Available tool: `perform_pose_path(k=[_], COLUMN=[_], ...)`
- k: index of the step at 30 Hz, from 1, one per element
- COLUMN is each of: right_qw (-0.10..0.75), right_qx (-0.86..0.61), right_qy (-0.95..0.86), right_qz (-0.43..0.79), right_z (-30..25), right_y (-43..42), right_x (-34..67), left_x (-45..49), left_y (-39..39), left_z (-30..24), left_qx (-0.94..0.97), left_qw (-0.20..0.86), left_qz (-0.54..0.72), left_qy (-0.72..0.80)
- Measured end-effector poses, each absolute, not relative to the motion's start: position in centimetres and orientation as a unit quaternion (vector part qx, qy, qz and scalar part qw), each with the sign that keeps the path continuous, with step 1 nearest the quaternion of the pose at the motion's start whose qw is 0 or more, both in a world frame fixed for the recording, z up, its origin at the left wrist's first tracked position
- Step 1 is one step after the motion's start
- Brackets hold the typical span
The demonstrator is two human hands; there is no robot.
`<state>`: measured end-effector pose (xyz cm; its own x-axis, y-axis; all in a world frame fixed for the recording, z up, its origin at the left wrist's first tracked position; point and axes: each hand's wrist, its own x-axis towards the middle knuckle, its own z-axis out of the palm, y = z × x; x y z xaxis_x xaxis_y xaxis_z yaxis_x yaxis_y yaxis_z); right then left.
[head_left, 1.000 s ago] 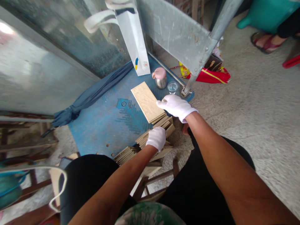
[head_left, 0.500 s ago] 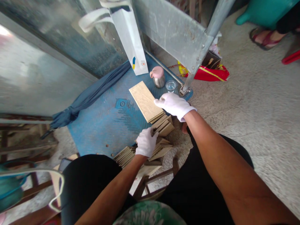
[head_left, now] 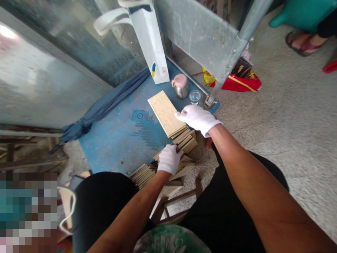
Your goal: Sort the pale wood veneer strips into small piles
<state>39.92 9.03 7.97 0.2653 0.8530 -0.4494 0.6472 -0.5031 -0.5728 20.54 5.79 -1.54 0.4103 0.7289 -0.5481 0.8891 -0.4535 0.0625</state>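
My left hand [head_left: 168, 159], in a white glove, is closed over the top edges of thin wooden boards [head_left: 186, 141] that stand on edge in a leaning row. Its fingertips reach in among them, so how many boards it grips is hidden. My right hand [head_left: 197, 118], also in a white glove, rests by the right edge of a small flat stack of pale wooden boards [head_left: 165, 113]. Its thumb lies on the top board and the other fingers curl at the side. More upright boards [head_left: 143, 174] stand to the left of my left hand.
A blue platform [head_left: 110, 140] carries a pink-lidded flask [head_left: 181, 87], a clear cup [head_left: 195, 97], a white bag [head_left: 150, 45] and a folded dark blue umbrella [head_left: 113, 96]. A metal post [head_left: 231, 63] rises at the right. Beyond lies a red bag [head_left: 244, 83]; another person's sandalled foot [head_left: 306, 44] shows.
My left hand has shifted slightly right along the upright boards, uncovering some board edges on its left. My right hand stays at the flat stack. The whole view has moved a little.
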Motion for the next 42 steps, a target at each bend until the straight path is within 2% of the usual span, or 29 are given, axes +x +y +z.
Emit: perform_pose_path(k=[20, 25, 31, 37, 42], right_qw=[0.122, 0.117, 0.105, 0.031, -0.04], right_qx=[-0.788, -0.785, -0.79, -0.788, -0.782], right_qy=[-0.478, -0.483, -0.475, -0.503, -0.5], right_qz=[0.37, 0.37, 0.373, 0.354, 0.369], right_z=[7.8, 7.9, 7.5, 4.9, 2.3], right_y=[9.1, 9.3, 9.3, 9.1, 8.8], right_x=[39.5, 39.4, 39.7, 39.7, 39.0], left_x=[21.3, 20.8, 19.6, 18.5, 19.1], left_y=[6.2, 7.0, 6.9, 8.5, 11.9], left_z=[-2.0, -2.2, -3.0, -2.5, -2.5], left_qx=[0.862, 0.836, 0.759, 0.666, 0.637], left_qw=[0.143, 0.211, 0.333, 0.377, 0.406], left_qz=[-0.241, -0.226, -0.128, 0.047, 0.026], left_qy=[0.423, 0.454, 0.546, 0.642, 0.655])
